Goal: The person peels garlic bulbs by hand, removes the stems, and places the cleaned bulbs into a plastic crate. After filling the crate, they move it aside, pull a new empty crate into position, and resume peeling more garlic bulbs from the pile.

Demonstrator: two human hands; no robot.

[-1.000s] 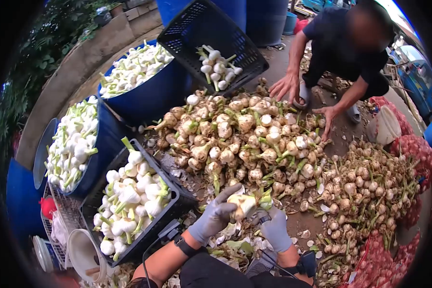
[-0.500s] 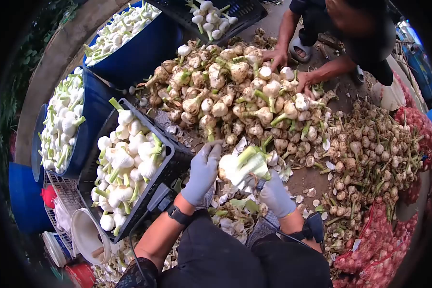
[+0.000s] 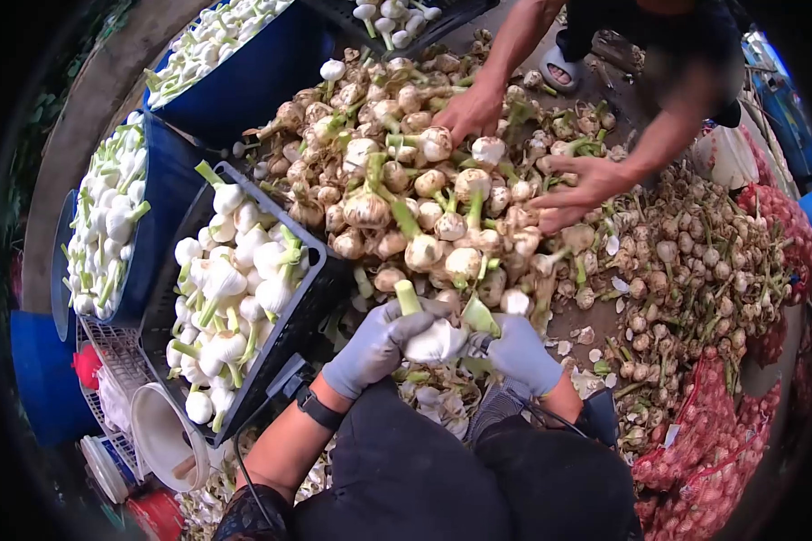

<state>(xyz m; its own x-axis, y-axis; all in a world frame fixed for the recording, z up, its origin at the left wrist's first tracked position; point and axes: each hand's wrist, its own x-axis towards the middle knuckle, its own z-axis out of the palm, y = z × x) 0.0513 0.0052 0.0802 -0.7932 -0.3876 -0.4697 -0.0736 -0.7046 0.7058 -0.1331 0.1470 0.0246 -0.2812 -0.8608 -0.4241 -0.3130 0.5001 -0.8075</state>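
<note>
My left hand, in a grey glove, is closed round a white garlic bulb whose green stem points up beside the fingers. At the bulb's right side is my right hand, also gloved, its fingers wrapped round a small dark tool; most of the tool is hidden in the hand. A strip of pale green leaf stands up between the two hands. Just beyond them lies a large heap of soil-stained garlic. Peeled white bulbs fill a black crate on the left.
Another person's hands reach onto the heap from the top right. Blue tubs of white garlic stand at the left, with a white bucket below. Smaller bulbs and red net bags are on the right.
My left hand has moved from beside the bulb to grip it. Bulb and hands are lower, and its leafy outer layers are partly peeled away. The other person's hands have spread over the shifted heap.
</note>
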